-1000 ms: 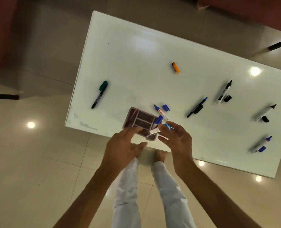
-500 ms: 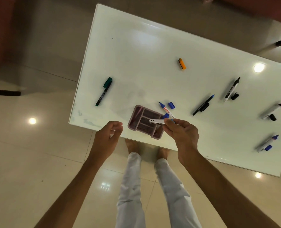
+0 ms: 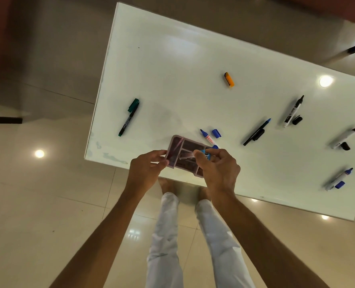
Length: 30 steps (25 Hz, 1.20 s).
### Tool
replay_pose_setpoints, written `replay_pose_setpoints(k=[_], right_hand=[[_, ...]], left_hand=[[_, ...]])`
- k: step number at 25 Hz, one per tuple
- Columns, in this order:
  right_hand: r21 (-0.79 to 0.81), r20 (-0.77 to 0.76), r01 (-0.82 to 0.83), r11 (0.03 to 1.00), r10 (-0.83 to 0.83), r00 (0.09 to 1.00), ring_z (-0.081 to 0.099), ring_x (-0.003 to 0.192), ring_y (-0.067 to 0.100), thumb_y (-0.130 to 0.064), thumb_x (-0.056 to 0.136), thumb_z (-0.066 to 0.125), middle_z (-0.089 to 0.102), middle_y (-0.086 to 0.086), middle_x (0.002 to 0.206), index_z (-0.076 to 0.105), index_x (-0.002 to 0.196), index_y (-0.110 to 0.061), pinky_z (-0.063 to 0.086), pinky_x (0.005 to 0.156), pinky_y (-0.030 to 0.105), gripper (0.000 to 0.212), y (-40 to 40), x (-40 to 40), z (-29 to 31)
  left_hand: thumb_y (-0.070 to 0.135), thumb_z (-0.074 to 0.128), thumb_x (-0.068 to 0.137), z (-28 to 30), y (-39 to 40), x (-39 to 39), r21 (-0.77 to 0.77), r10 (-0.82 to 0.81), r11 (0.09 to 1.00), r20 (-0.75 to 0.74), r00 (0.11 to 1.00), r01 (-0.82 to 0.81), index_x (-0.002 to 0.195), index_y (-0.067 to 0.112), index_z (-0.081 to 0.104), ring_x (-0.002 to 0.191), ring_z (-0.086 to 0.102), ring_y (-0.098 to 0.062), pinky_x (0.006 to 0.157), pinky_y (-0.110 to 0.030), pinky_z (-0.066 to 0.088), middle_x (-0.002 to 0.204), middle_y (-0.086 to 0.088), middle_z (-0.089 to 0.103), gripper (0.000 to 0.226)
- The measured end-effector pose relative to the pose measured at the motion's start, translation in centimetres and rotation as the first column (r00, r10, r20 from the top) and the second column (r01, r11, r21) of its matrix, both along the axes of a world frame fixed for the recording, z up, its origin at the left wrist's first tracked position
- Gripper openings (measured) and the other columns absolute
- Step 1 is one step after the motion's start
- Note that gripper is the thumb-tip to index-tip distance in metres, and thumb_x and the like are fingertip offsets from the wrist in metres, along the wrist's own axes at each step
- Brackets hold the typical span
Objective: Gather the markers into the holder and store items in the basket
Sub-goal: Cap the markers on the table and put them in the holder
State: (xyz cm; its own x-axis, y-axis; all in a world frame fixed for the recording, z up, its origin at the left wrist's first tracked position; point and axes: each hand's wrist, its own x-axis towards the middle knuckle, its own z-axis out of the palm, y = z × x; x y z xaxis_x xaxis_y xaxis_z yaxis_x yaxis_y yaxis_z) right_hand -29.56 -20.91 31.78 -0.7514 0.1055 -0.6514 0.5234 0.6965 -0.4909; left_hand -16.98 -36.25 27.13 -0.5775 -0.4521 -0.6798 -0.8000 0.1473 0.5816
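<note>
At the near edge of the white glossy table (image 3: pixel 172 69), a pink plastic compartment holder (image 3: pixel 179 149) lies flat between the hands. Left hand (image 3: pixel 146 173) pinches the holder's left rim between thumb and curled fingertips. Right hand (image 3: pixel 219 170), fingers curled, grips a silver-barrelled marker with a blue cap (image 3: pixel 195 155) across the holder's compartments, the barrel jutting leftward from the fingertips.

Six other markers lie uncapped on the table: a green-capped black marker (image 3: pixel 128 118) far left, a white blue-tipped marker (image 3: pixel 208 139) touching the holder's far corner, a thin black blue-tipped pen (image 3: pixel 256 133), and three white-barrelled ones at right. One orange highlighter (image 3: pixel 229 79) sits apart.
</note>
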Motion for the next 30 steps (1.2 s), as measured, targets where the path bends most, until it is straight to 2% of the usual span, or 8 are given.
replay_pose_setpoints(k=[5, 9, 13, 18, 21, 23, 26, 30], right_hand=[[0.05, -0.066, -0.003, 0.999, 0.006, 0.998, 0.066, 0.084, 0.009, -0.042, 0.086, 0.083, 0.064, -0.012, 0.092, 0.069, 0.114, -0.022, 0.052, 0.07, 0.004, 0.037, 0.6, 0.4, -0.1], [0.047, -0.069, -0.032, 0.998, 0.035, 0.997, 0.07, 0.095, 0.015, -0.039, 0.089, 0.081, 0.066, -0.007, 0.095, 0.065, 0.11, -0.021, 0.062, 0.091, 0.031, 0.032, 1.6, 1.3, -1.4], [-0.02, -0.047, -0.094, 0.995, 0.093, 0.995, 0.062, 0.075, -0.001, -0.044, 0.099, 0.067, 0.065, -0.003, 0.098, 0.062, 0.119, -0.01, 0.043, 0.054, -0.002, 0.04, 1.9, 0.7, -0.6], [0.19, -0.251, -0.113, 0.975, 0.16, 0.955, 0.068, 0.079, 0.02, -0.024, 0.103, 0.059, 0.072, 0.0, 0.089, 0.065, 0.108, -0.015, 0.04, 0.056, 0.017, 0.012, 4.4, -3.4, -1.5], [0.249, -0.105, -0.361, 0.899, 0.395, 0.913, 0.067, 0.103, 0.022, -0.03, 0.098, 0.07, 0.068, 0.002, 0.117, 0.062, 0.127, -0.021, 0.046, 0.068, 0.024, 0.032, 6.6, -5.8, -4.7], [0.245, 0.039, -0.599, 0.763, 0.609, 0.792, 0.063, 0.113, 0.022, -0.034, 0.095, 0.076, 0.061, 0.002, 0.131, 0.058, 0.137, -0.022, 0.048, 0.074, 0.028, 0.047, 7.2, -6.2, -6.7], [0.314, 0.046, -0.716, 0.623, 0.743, 0.667, 0.056, 0.096, 0.017, -0.031, 0.099, 0.071, 0.063, 0.005, 0.124, 0.062, 0.129, -0.016, 0.049, 0.072, 0.029, 0.035, 6.8, -6.3, -8.6], [0.316, 0.037, -0.685, 0.656, 0.713, 0.7, 0.054, 0.078, 0.014, -0.03, 0.102, 0.062, 0.067, 0.002, 0.1, 0.063, 0.113, -0.016, 0.042, 0.062, 0.026, 0.018, 6.9, -6.0, -9.3]], left_hand=[[0.037, 0.076, 0.094, -0.1, -0.5, -0.5, 0.024, -0.029, 0.999, 0.026, 0.999, 0.028, 0.124, 0.025, 0.077, 0.092, 0.076, -0.007, 0.08, -0.009, 0.05, 0.108, 0.009, 0.081, 0.032], [0.037, 0.078, 0.093, -0.2, -0.2, -0.6, 0.048, -0.023, 0.999, 0.04, 0.999, 0.021, 0.122, 0.023, 0.077, 0.094, 0.077, -0.007, 0.078, -0.006, 0.048, 0.109, 0.008, 0.081, 0.032], [0.038, 0.077, 0.093, 0.0, 0.1, -0.5, 0.058, 0.029, 0.998, 0.069, 0.997, -0.033, 0.123, 0.028, 0.076, 0.094, 0.076, -0.005, 0.068, 0.001, 0.044, 0.112, 0.012, 0.08, 0.032], [0.039, 0.077, 0.093, 0.1, 0.5, -0.5, 0.066, 0.044, 0.996, 0.104, 0.994, -0.051, 0.123, 0.029, 0.075, 0.087, 0.07, 0.005, 0.072, -0.006, 0.044, 0.11, 0.013, 0.079, 0.031], [0.04, 0.076, 0.094, 0.1, 0.4, -0.8, 0.078, 0.025, 0.996, 0.128, 0.991, -0.035, 0.125, 0.029, 0.074, 0.089, 0.07, 0.002, 0.072, -0.008, 0.043, 0.112, 0.011, 0.079, 0.033], [0.04, 0.074, 0.095, 0.3, 0.5, -0.8, 0.071, 0.004, 0.997, 0.142, 0.99, -0.014, 0.125, 0.028, 0.074, 0.087, 0.068, 0.004, 0.072, -0.008, 0.042, 0.11, 0.012, 0.078, 0.032], [0.036, 0.072, 0.097, 1.0, 0.8, -0.5, 0.049, -0.029, 0.999, 0.109, 0.994, 0.024, 0.123, 0.029, 0.072, 0.089, 0.065, 0.01, 0.077, -0.011, 0.049, 0.104, 0.018, 0.074, 0.027], [0.029, 0.069, 0.101, 2.5, 0.0, -1.3, -0.042, 0.014, 0.999, 0.036, 0.999, -0.012, 0.122, 0.03, 0.071, 0.102, 0.066, 0.007, 0.085, -0.014, 0.049, 0.112, 0.016, 0.075, 0.022]])
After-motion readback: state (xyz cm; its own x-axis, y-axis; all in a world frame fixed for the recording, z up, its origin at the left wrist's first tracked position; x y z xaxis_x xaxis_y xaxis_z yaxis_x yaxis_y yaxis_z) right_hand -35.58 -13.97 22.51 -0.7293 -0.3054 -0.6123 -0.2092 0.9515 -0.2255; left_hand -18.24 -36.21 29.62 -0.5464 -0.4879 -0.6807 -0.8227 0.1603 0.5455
